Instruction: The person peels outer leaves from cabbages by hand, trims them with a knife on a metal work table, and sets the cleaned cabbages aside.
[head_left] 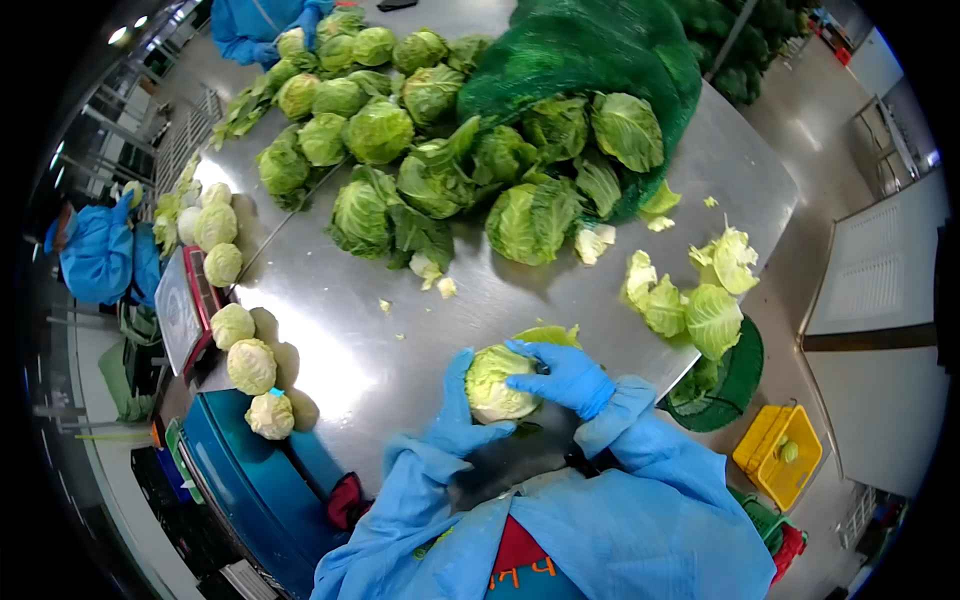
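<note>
Presently: left hand is cupping cabbage; right hand is gripping dark item beside it; slackening hold possibly sending cabbage rolling across desk.

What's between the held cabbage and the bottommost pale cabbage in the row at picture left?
Head view: the left hand, cupped against the held cabbage, then bare metal tabletop with a shadow, up to the bottommost pale cabbage.

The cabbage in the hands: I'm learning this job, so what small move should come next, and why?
Probably pull away the green leaf with the right hand while the left hand steadies the cabbage: that leaf shows just beyond it, whereas the pale cabbages lined up at left look trimmed.
</note>
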